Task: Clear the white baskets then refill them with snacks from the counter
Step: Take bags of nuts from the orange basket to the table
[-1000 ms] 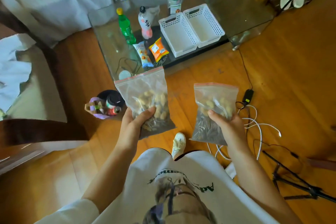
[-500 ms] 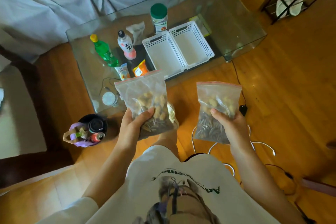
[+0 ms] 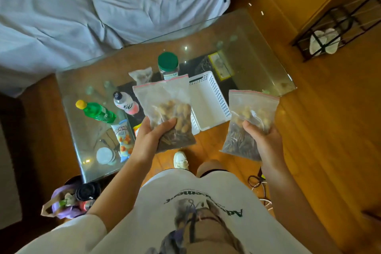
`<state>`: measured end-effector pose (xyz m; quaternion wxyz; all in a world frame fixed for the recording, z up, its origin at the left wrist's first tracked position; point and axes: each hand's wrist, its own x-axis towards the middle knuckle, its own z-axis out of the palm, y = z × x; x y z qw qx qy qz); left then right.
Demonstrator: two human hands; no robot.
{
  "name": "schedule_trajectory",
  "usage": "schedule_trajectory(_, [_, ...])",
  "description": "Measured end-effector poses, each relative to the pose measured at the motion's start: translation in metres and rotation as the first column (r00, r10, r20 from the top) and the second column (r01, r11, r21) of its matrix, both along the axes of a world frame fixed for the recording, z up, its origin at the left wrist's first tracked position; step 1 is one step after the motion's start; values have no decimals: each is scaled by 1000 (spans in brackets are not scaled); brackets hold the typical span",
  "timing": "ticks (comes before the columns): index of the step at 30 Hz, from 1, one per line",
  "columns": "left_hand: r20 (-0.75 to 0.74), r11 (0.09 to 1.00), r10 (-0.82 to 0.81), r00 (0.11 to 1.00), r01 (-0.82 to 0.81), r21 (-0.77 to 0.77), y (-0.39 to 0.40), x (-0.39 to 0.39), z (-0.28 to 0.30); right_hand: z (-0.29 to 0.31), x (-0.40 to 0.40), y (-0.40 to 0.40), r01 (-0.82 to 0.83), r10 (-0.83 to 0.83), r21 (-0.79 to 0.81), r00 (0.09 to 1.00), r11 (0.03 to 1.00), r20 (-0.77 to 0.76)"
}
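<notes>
My left hand (image 3: pixel 151 136) grips a clear zip bag of nuts and seeds (image 3: pixel 168 107) by its lower part, held up over the near side of the glass table. That bag hides most of the left white basket (image 3: pixel 194 125). The right white basket (image 3: pixel 208 99) shows beside it, with nothing visible inside. My right hand (image 3: pixel 262 140) grips a second zip bag of nuts and seeds (image 3: pixel 250 121), held over the floor just right of the baskets.
On the glass table (image 3: pixel 257 64) stand a green bottle (image 3: pixel 97 111), a pink-and-white bottle (image 3: pixel 125 103), a green-lidded jar (image 3: pixel 168 65), a blue snack packet (image 3: pixel 122 138), an orange packet (image 3: pixel 136 130), a small clear bag (image 3: pixel 141 75). A bin (image 3: pixel 82 194) with a purple bag sits lower left; cables (image 3: pixel 259 183) lie right.
I have stepped closer to the table, so it now lies right below my hands. Both bags stay gripped and now overlap the baskets in view.
</notes>
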<state>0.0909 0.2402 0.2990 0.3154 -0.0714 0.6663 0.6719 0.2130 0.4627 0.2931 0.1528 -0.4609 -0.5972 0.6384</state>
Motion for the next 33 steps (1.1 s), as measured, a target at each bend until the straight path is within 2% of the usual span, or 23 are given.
schedule_trajectory(8, [69,998,58,996,-57,-14,91,-95,-31,-30,-115,101,-84,86,-33,995,996,56])
schedule_trajectory(12, [93,989,139,986,-133,-65,151,-146,-57,-58,-184,159,-195,200,-45,971,980,133])
schedule_trajectory(16, [113,978,182,977,-168,-125,209,-203,-94,-101,-260,209,-305,311,-60,925,950,217])
schedule_trajectory(20, [118,973,156,981,-132,-191,251,-252,-149,-157,-323,238,-343,352,-81,898,936,263])
schedule_trajectory(25, [136,925,216,967,-159,-345,282,-285,-227,-236,-363,255,-359,344,-23,869,933,356])
schedule_trajectory(29, [172,899,203,964,-114,-422,293,-298,-278,-289,-375,262,-422,425,-105,802,900,420])
schedule_trajectory(33, [208,836,124,970,11,-549,296,-307,-313,-325,-379,265,-475,494,-166,736,864,463])
